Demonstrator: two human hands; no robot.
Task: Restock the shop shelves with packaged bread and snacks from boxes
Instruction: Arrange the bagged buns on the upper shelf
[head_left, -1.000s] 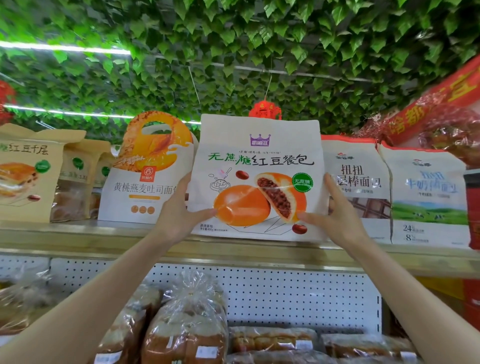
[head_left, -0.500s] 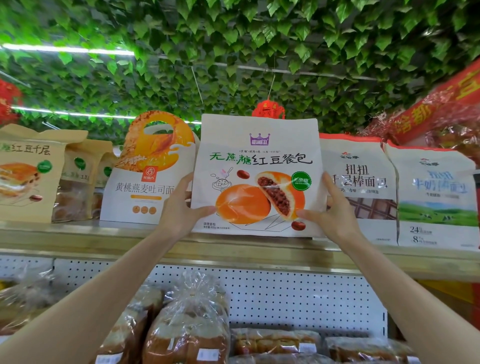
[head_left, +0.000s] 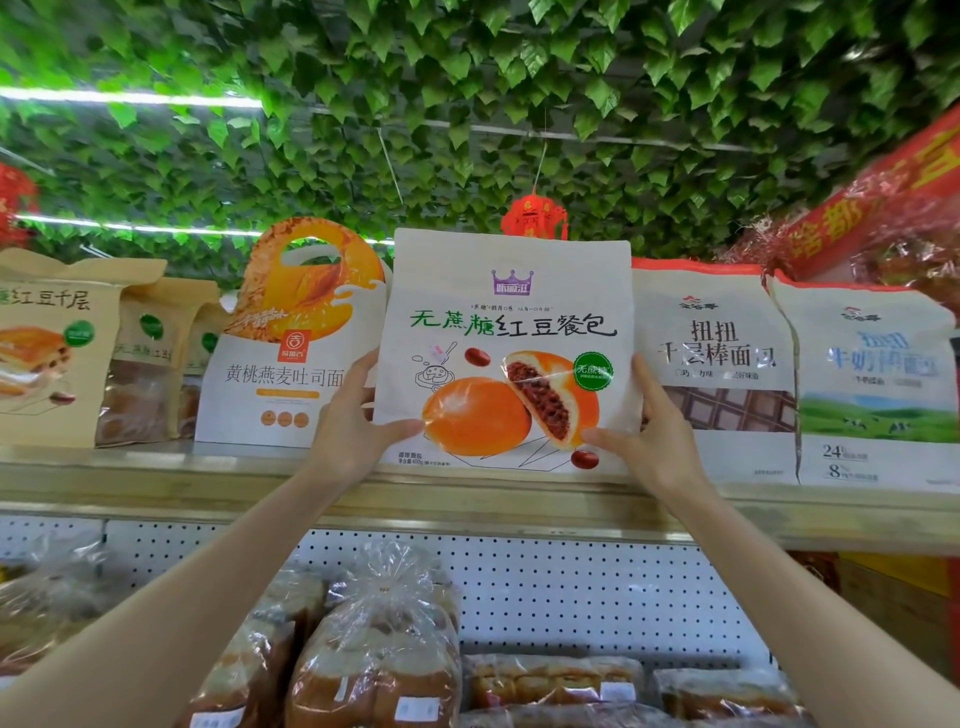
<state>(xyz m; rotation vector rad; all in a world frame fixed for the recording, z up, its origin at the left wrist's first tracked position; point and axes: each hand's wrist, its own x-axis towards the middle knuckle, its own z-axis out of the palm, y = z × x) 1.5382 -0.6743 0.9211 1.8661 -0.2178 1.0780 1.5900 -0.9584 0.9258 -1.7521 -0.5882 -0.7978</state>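
A white bag of red bean buns (head_left: 511, 322), printed with an orange bun and green lettering, stands upright on the top shelf (head_left: 467, 499). My left hand (head_left: 353, 421) grips its lower left edge, thumb across the front. My right hand (head_left: 654, 431) grips its lower right edge the same way. The bag sits between an orange-topped toast bag (head_left: 291, 364) on the left and a white twisted-bread bag (head_left: 711, 364) on the right.
Brown paper bread bags (head_left: 57, 348) stand at the shelf's far left, a milk-bread bag (head_left: 872, 384) at the far right. Clear-wrapped loaves (head_left: 384, 654) fill the shelf below, in front of a white pegboard back (head_left: 571, 597). Green leaf decoration and a red lantern (head_left: 532, 215) hang overhead.
The bag has shifted slightly back and up on the shelf between both hands. Both hands keep the same hold on its lower edges.
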